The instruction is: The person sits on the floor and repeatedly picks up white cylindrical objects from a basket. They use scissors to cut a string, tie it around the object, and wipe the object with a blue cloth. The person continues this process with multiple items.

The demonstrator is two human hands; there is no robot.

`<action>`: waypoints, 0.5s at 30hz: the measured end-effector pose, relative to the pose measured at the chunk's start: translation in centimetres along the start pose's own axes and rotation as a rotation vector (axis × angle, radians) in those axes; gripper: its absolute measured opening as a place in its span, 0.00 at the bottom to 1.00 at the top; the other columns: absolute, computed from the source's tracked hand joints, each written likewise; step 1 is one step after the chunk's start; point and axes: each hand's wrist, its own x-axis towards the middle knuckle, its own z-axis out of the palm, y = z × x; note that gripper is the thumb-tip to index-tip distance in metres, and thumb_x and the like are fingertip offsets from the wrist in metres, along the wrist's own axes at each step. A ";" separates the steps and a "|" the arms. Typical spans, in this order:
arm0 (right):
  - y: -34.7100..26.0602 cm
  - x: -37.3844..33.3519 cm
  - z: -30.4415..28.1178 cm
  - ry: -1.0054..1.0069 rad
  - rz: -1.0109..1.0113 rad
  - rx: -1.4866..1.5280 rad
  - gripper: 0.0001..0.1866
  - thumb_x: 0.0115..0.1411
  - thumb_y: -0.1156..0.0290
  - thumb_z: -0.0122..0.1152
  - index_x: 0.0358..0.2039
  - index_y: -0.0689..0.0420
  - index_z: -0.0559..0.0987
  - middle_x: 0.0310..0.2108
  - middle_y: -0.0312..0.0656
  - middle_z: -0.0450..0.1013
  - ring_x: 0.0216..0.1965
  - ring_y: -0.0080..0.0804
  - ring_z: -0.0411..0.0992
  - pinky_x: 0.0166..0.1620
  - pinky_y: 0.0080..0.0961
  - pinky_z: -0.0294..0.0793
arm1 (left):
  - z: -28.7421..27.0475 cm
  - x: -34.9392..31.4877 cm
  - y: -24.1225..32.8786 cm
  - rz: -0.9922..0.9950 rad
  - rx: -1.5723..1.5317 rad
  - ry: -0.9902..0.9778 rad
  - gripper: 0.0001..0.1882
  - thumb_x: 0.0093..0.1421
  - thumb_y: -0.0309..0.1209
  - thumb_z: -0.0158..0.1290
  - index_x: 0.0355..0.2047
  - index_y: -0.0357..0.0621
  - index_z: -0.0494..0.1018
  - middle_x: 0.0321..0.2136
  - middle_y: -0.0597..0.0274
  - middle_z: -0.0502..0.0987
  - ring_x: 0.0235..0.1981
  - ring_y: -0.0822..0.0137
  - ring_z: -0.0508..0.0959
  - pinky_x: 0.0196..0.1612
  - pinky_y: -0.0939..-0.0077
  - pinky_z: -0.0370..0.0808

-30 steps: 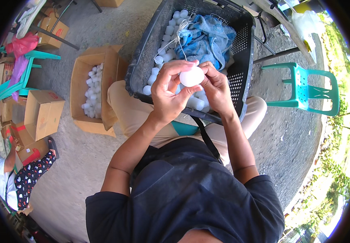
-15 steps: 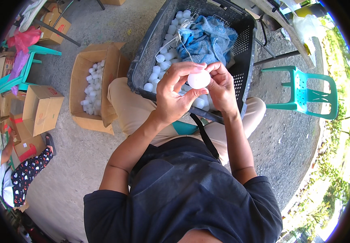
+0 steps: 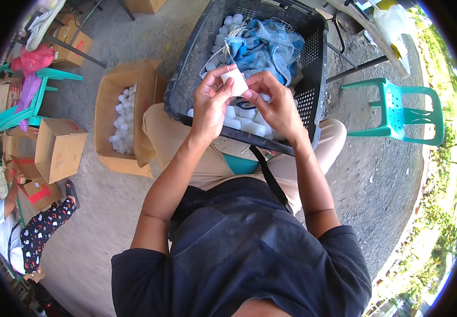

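Note:
Over the near end of a black plastic crate (image 3: 175,92), both my hands hold a small white cylinder (image 3: 237,84) that looks like wax. My left hand (image 3: 211,103) grips it between thumb and fingers. The thumb and fingertips of my right hand (image 3: 277,108) pinch its lower right edge. Its flat side faces up. Below, more white cylinders (image 3: 252,127) lie in the crate, partly hidden by my hands. A blue-grey cloth (image 3: 271,47) is bunched on top of them, with a bundle of white string (image 3: 234,41) at its left side.
A cardboard box (image 3: 104,111) holding many similar white pieces (image 3: 124,121) stands left of my knee. Further left are other cartons (image 3: 62,148), a green chair (image 3: 22,108) and a person (image 3: 38,232) handling a box. Another green chair (image 3: 397,111) is at right.
The white cylinder has turned from its round end to its flat side and shifted left and up. My left hand has moved left with it. My right hand's grip has shifted to its edge.

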 end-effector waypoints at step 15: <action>13.5 14.0 -0.2 0.237 0.071 -0.883 0.17 0.52 0.63 0.62 0.41 0.56 0.76 0.37 0.54 0.77 0.40 0.53 0.76 0.45 0.43 0.75 | 6.0 13.3 14.6 -0.028 -0.378 -0.352 0.21 0.67 0.32 0.44 0.55 0.29 0.61 0.54 0.35 0.65 0.56 0.45 0.69 0.58 0.54 0.72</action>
